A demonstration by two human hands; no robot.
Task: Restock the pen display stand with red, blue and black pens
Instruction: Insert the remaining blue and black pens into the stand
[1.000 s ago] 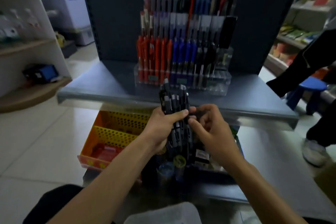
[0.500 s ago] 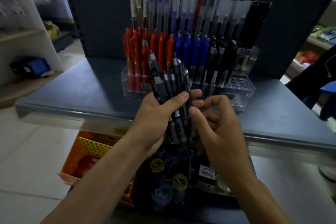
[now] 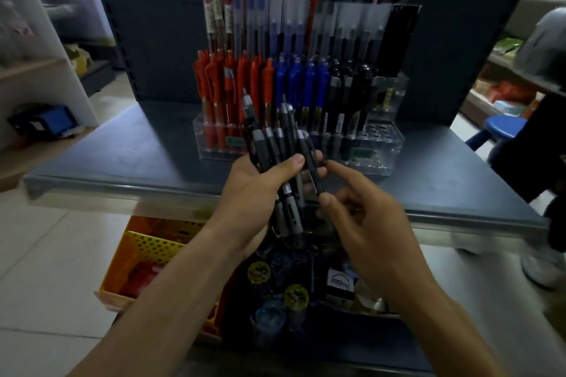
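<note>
A clear tiered pen display stand (image 3: 379, 144) stands on the grey shelf (image 3: 122, 159), with red pens (image 3: 232, 82) at its left, blue pens (image 3: 298, 79) in the middle and black pens (image 3: 352, 86) to the right. Empty holes show at the stand's front right. My left hand (image 3: 254, 193) grips a bundle of black pens (image 3: 272, 138), tips up, just in front of the stand. My right hand (image 3: 361, 217) pinches one black pen (image 3: 312, 168) at the bundle's right side between thumb and forefinger.
A yellow-orange perforated basket (image 3: 147, 254) sits below the shelf at left. A dark box of small stationery items (image 3: 291, 291) lies under my hands. A person in dark clothes (image 3: 533, 156) and a blue stool (image 3: 502, 125) are at right. White shelving (image 3: 39, 70) stands at left.
Both hands and the bundle rose toward the stand and the view moved closer. My right hand's fingers have spread a little, now pinching a single pen at the bundle's edge.
</note>
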